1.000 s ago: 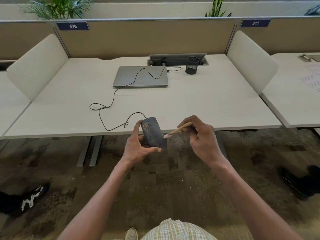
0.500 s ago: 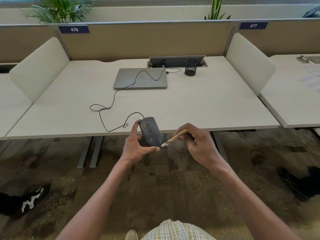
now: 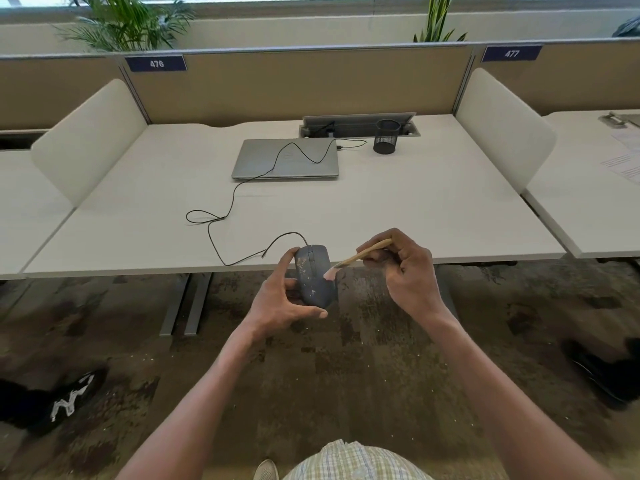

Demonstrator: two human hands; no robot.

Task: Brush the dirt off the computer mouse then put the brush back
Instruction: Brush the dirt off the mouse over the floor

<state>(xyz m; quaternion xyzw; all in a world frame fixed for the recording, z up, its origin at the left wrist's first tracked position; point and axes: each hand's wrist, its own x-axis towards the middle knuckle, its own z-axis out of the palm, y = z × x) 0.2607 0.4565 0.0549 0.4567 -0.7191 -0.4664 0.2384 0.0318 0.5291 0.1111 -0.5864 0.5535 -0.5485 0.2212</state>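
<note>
A dark grey wired computer mouse (image 3: 315, 275) with pale specks of dirt on its back is held in the air just past the desk's front edge. My left hand (image 3: 280, 299) grips it from the left and below. My right hand (image 3: 407, 268) pinches a small wooden-handled brush (image 3: 360, 256). Its pale pink bristles rest on the mouse's right side. The mouse's black cable (image 3: 242, 209) loops across the desk and over a closed laptop.
A closed grey laptop (image 3: 285, 159) lies at the back of the white desk (image 3: 415, 209). A black mesh pen cup (image 3: 386, 136) stands right of it by the cable tray. White side dividers flank the desk. Dark shoes lie on the patterned carpet at both sides.
The brush tip has moved up from the mouse's lower right edge to its right side. Both hands and the mouse have stayed near the desk edge.
</note>
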